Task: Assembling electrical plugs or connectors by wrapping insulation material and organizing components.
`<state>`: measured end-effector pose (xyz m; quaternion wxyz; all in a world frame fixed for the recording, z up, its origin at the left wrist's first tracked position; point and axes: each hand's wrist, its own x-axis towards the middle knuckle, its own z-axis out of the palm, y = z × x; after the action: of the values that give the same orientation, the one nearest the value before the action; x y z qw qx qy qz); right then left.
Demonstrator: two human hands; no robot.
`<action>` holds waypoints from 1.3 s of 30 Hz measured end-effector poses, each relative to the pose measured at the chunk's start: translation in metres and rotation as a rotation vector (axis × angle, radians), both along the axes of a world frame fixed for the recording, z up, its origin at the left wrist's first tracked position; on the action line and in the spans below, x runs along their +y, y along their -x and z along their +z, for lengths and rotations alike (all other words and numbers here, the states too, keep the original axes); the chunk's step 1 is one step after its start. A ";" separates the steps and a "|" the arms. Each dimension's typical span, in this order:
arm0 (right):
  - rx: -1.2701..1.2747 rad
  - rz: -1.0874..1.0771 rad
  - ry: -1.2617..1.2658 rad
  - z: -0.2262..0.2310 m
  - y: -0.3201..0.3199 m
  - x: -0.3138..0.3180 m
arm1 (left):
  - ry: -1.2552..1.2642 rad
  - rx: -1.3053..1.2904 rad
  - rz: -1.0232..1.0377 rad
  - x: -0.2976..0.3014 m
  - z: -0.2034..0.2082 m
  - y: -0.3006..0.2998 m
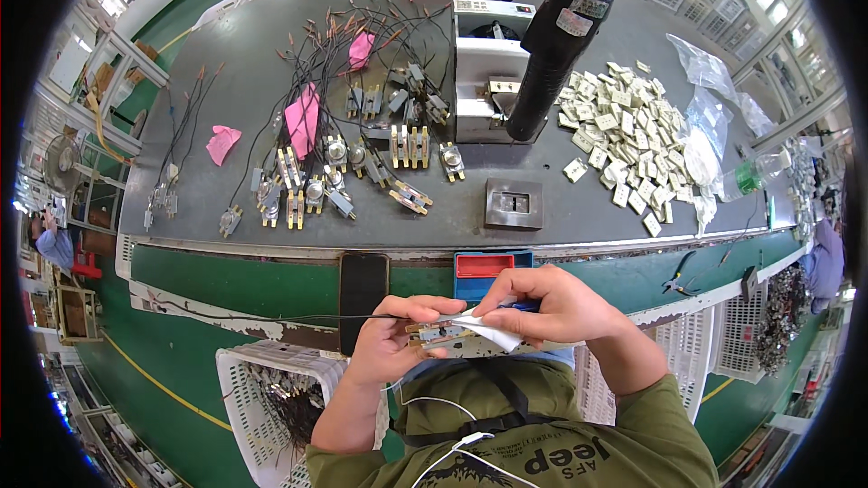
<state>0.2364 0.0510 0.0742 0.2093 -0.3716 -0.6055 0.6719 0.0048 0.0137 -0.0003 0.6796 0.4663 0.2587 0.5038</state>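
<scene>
Left hand (389,336) grips boxy grey part (440,333), brass-coloured strips (418,329) leftward, long axis roughly crosswise; right hand (559,307), just beside, pinches thin white sheet (494,333).

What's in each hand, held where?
Left hand: wired metal part, by its sides. Right hand: white sheet, near its far edge; blue object, exact grip hidden.

dark lettering (567,457) on green shirt (651,429), printed labels (574,22) on black cylinder (545,77)
</scene>
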 end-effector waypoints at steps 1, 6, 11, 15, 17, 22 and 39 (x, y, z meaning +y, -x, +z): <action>-0.009 0.018 -0.001 0.001 0.000 0.000 | 0.003 -0.007 -0.003 0.000 0.001 0.000; -0.013 0.003 -0.002 0.003 -0.001 0.001 | -0.057 -0.033 -0.042 0.003 -0.003 0.001; -0.015 0.025 -0.028 0.005 -0.001 0.001 | 0.005 -0.022 -0.006 0.000 0.002 -0.002; -0.017 0.043 -0.024 0.008 -0.001 0.001 | 0.018 -0.010 0.002 0.000 0.002 -0.002; -0.027 0.008 -0.002 0.007 -0.001 0.000 | 0.015 -0.011 0.004 0.000 0.002 -0.002; -0.017 0.034 -0.048 0.008 0.000 0.001 | 0.005 -0.019 -0.001 0.000 0.002 -0.002; -0.006 0.013 -0.065 0.002 0.001 -0.001 | 0.027 -0.033 -0.005 0.000 0.004 0.000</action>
<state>0.2350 0.0498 0.0764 0.2151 -0.3627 -0.6299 0.6522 0.0052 0.0142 0.0034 0.6910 0.4495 0.2531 0.5063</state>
